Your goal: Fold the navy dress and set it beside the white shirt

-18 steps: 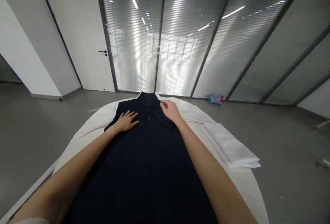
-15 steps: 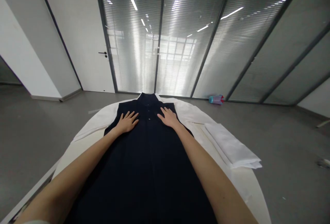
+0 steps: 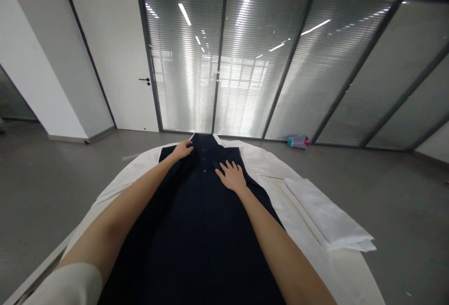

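Note:
A dark navy sleeveless garment (image 3: 201,202) with a stand collar and a short row of buttons lies spread out, front side up, its collar at the far end. At its left shoulder, beside the collar, my left hand (image 3: 182,149) has its thumb and fingers drawn together on the fabric. My right hand (image 3: 233,177) rests palm down on the right chest with fingers spread, holding nothing. White cloth (image 3: 261,154) lies under the garment and shows on both sides. The near end of the garment runs out of view.
The rounded pale board or table (image 3: 354,267) carries it all. A folded white cloth (image 3: 322,211) lies at the right, partly over the edge. Beyond are grey floor (image 3: 368,178), a blue and red bundle (image 3: 298,142), glass partitions with blinds (image 3: 242,80) and a white door (image 3: 115,52).
My left hand has moved forward and right from lying flat on the left chest to the shoulder by the collar, its fingers closing. My right hand stays on the chest, slightly lower in view.

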Demonstrator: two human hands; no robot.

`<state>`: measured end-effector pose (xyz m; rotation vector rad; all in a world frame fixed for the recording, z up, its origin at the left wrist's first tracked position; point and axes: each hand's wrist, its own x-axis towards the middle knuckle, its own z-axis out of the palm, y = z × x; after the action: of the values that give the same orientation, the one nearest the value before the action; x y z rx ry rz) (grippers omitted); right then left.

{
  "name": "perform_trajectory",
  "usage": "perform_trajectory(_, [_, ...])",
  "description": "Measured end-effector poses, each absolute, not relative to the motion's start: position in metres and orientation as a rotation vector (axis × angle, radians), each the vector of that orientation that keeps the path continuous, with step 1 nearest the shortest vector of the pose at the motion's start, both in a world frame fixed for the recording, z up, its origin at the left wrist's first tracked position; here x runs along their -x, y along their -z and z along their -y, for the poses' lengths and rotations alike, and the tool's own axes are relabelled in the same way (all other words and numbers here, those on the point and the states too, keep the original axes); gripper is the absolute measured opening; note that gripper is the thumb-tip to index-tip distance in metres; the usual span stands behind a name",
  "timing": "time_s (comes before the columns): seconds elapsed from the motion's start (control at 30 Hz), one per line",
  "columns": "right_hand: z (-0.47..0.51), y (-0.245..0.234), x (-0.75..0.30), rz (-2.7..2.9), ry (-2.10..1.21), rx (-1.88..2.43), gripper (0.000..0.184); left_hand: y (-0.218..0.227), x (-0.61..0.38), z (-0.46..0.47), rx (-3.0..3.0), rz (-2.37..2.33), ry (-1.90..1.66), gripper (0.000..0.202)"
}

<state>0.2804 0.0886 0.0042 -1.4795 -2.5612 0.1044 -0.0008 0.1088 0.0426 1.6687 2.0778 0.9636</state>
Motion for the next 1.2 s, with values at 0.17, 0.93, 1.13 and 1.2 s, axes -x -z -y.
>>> perform_trajectory(0.17, [-0.089,-0.002,-0.282,2.540,-0.090,1.446,0.068,-0.042,-0.003,-0.160,-1.518,-1.999,-1.159,0.077])
perform_trajectory(0.93, [-0.133,-0.036,-0.212,2.571,-0.149,1.286,0.059,0.019,-0.002,-0.114,-2.152,-2.002,-1.039,0.041])
perform_trajectory(1.13, [-0.149,-0.013,-0.200,2.623,-0.287,1.472,0.072,0.009,-0.010,-0.101,-2.264,-2.217,-0.764,0.036])
perform_trajectory(1.2, [-0.150,-0.012,-0.198,2.606,-0.235,1.478,0.073,0.006,-0.012,-0.099,-2.326,-2.230,-0.739,0.035])
